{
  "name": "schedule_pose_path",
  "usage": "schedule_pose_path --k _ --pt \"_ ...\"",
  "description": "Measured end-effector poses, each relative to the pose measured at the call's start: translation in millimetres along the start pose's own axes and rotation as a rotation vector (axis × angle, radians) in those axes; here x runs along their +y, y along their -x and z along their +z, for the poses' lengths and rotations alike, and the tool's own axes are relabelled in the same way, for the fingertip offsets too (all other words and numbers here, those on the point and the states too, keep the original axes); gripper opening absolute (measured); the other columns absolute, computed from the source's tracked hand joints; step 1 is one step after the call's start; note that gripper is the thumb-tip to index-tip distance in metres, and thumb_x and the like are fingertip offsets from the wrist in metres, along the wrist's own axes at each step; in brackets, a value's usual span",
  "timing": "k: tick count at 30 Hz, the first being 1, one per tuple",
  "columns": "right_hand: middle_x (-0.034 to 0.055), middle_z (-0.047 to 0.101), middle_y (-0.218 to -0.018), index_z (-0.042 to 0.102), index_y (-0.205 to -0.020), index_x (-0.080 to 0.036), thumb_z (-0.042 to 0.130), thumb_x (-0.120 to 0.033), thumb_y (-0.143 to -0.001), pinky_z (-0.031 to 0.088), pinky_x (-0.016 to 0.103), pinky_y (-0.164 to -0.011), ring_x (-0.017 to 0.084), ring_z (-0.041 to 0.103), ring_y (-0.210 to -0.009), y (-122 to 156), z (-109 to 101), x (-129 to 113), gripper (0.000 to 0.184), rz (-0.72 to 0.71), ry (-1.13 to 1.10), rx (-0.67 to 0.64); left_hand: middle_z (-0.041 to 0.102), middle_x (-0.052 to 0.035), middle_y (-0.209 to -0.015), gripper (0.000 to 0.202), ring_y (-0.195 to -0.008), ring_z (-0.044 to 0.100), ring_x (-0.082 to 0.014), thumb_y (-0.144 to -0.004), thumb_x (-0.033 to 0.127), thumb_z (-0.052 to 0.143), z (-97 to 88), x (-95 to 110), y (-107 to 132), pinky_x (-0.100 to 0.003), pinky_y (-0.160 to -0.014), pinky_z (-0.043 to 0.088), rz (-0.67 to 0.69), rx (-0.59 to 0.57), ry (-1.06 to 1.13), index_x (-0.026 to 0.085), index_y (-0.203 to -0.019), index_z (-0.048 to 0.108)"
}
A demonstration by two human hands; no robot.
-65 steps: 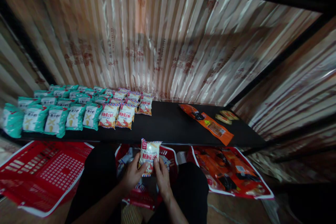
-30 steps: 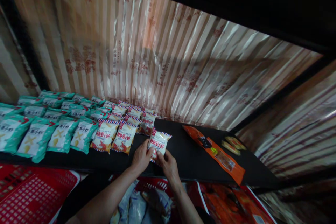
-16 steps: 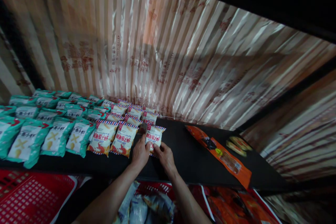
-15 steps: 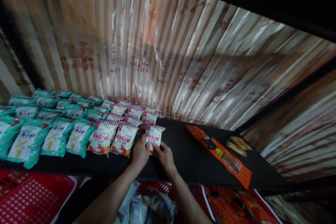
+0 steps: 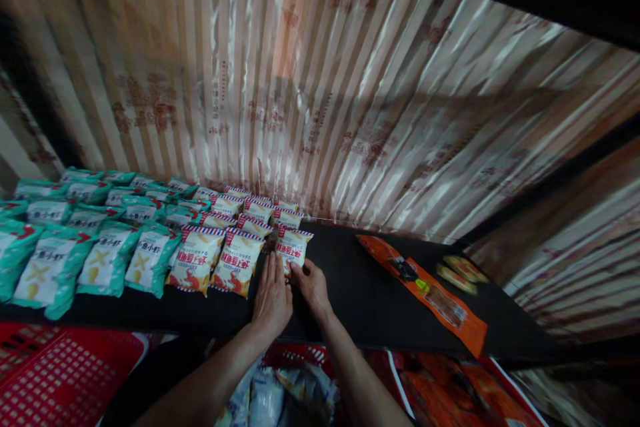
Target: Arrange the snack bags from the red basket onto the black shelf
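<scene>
A white snack packet (image 5: 294,245) with red print and a striped top edge leans upright on the black shelf (image 5: 345,280). My right hand (image 5: 313,285) grips its lower right corner between thumb and fingers. Along the packet's left edge, my left hand (image 5: 273,293) lies with its fingers stretched out, holding nothing. Two matching packets stand just left, the nearer one being a shrimp-printed packet (image 5: 237,263). Behind these are several more of the same kind, partly hidden.
Teal snack packets (image 5: 107,257) fill the shelf's left side in rows. An orange packet (image 5: 435,297) and small yellowish packets (image 5: 460,273) lie to the right. Below are red baskets (image 5: 65,373), some holding packets. Striped sheeting (image 5: 300,80) hangs behind.
The held packet has moved slightly back and up, toward the row behind. My left hand's fingers have straightened along its side, while my right hand keeps its grip.
</scene>
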State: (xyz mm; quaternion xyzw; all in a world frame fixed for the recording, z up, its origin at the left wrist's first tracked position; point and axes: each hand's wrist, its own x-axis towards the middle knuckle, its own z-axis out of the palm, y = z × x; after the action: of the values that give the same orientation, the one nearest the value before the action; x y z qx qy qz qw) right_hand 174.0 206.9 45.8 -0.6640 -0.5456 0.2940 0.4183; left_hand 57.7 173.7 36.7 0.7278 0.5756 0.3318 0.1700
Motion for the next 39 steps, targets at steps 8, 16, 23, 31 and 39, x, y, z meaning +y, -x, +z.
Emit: schedule_pose_path --k 8,16,23,31,39 --pt "0.0044 0.071 -0.083 0.068 -0.091 -0.020 0.055 -0.046 -0.073 0.050 0.028 -0.065 0.020 0.064 -0.072 -7 5 -1 0.034 -0.036 0.008 -0.015 0.017 -0.0213 -0.147 0.058 -0.137 0.012 -0.0290 -0.080 0.014 0.036 0.3 -3 7 -0.047 -0.109 0.025 0.007 -0.027 -0.060 0.000 -0.135 0.027" --pt "0.0042 0.070 -0.080 0.069 -0.091 -0.020 0.055 -0.046 -0.073 0.050 0.029 -0.065 0.019 0.064 -0.070 -10 15 1 0.034 -0.069 0.012 -0.011 0.016 -0.0174 -0.148 0.056 -0.137 0.006 -0.0252 -0.081 0.014 0.033 -3.5 -20 12 -0.045 -0.110 0.025 0.083 -0.066 -0.073 0.001 -0.136 0.027" --pt "0.0040 0.070 -0.081 0.068 -0.091 -0.020 0.056 -0.045 -0.072 0.050 0.029 -0.065 0.019 0.063 -0.072 -14 14 3 0.033 -0.110 0.005 0.017 0.012 -0.0177 -0.149 0.057 -0.137 0.003 -0.0256 -0.084 0.019 0.035 -1.6 -23 14 -0.046 -0.110 0.025 0.105 -0.093 -0.099 0.002 -0.138 0.024" --pt "0.0037 0.069 -0.084 0.067 -0.094 -0.021 0.056 -0.044 -0.072 0.049 0.029 -0.067 0.019 0.062 -0.074 -20 13 5 0.034 -0.117 0.014 -0.005 0.014 -0.0167 -0.149 0.055 -0.138 0.006 -0.0258 -0.086 0.023 0.036 3.9 -24 12 -0.045 -0.108 0.028 0.140 -0.029 -0.141 0.006 -0.137 0.026" --pt "0.0109 0.063 -0.091 0.068 -0.095 -0.014 0.055 -0.045 -0.072 0.047 0.031 -0.074 0.021 0.059 -0.081 -21 12 3 0.041 -0.128 0.166 0.074 0.019 -0.0123 -0.149 0.056 -0.138 0.009 -0.0229 -0.084 0.019 0.037 2.0 -28 12 -0.041 -0.109 0.029 0.169 -0.005 -0.182 0.008 -0.138 0.026"
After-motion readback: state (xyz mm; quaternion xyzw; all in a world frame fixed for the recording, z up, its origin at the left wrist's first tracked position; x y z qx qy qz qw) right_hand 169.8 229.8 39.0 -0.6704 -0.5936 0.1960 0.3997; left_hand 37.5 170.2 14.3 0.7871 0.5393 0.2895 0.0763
